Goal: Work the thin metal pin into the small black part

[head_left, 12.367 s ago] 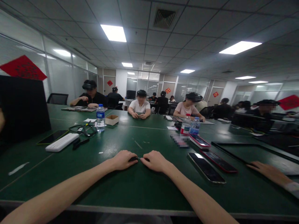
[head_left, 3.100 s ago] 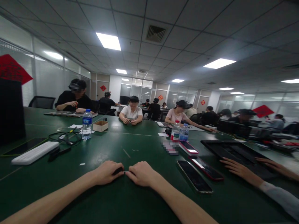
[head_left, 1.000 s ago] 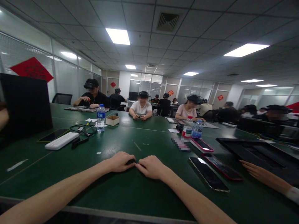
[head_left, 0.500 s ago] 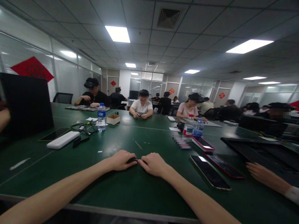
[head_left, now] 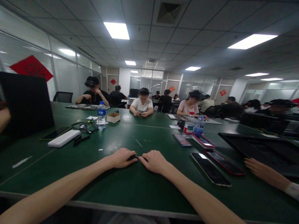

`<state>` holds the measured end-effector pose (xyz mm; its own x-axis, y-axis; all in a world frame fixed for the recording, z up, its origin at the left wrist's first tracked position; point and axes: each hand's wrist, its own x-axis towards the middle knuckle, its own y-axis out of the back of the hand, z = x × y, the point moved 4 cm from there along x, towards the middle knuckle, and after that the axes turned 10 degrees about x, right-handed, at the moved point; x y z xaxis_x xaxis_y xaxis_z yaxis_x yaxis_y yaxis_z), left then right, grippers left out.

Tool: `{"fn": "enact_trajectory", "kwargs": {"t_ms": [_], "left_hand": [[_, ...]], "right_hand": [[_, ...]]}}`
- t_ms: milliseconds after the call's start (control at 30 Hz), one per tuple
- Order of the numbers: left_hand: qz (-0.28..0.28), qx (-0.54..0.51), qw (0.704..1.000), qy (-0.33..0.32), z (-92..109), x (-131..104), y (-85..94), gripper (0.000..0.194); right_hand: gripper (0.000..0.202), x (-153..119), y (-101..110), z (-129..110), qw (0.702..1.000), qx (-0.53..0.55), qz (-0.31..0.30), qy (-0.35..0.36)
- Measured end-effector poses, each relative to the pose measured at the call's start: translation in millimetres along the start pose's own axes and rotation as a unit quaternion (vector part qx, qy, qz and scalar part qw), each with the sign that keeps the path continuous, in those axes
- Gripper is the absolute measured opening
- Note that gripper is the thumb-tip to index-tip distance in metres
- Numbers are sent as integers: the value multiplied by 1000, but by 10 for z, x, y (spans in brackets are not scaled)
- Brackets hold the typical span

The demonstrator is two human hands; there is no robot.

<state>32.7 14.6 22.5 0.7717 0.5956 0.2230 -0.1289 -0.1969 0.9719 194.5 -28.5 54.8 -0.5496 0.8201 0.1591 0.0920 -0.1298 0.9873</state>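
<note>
My left hand [head_left: 123, 158] rests on the green table, its fingers closed around a small black object [head_left: 132, 157] that sticks out past the fingertips. The kind of this object is too small to tell. Just to its right lies my right hand [head_left: 153, 161], thumb and fingers pressed together and pointing toward the object's tip. Whatever my right fingers pinch is hidden behind the thumb. The two hands nearly meet at the fingertips, both low over the tabletop [head_left: 130, 186].
To the right lie several phones, among them a black one [head_left: 210, 169], with bottles [head_left: 198, 126] behind. A co-worker's hand [head_left: 263, 171] touches a black panel [head_left: 233, 143]. At left are a white power bank [head_left: 64, 138], a black cable [head_left: 84, 126], a water bottle [head_left: 102, 115] and a small box [head_left: 113, 117].
The view has tilted slightly, so my hands appear a little higher. Both hands keep almost the same pose around the small black object. The co-worker's hand at right has shifted slightly left.
</note>
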Motion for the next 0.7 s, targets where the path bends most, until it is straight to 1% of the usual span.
{"fn": "enact_trajectory", "kwargs": {"t_ms": [233, 467, 700], "left_hand": [[9, -5, 1000, -8, 10, -5, 4, 35], [20, 11, 1000, -12, 3, 7, -20, 34], [30, 12, 999, -20, -13, 5, -39, 34]], "right_hand": [[62, 3, -12, 44, 1000, 13, -8, -8], [60, 9, -29, 27, 1000, -11, -11, -14], [60, 14, -37, 37, 1000, 1, -13, -22]]}}
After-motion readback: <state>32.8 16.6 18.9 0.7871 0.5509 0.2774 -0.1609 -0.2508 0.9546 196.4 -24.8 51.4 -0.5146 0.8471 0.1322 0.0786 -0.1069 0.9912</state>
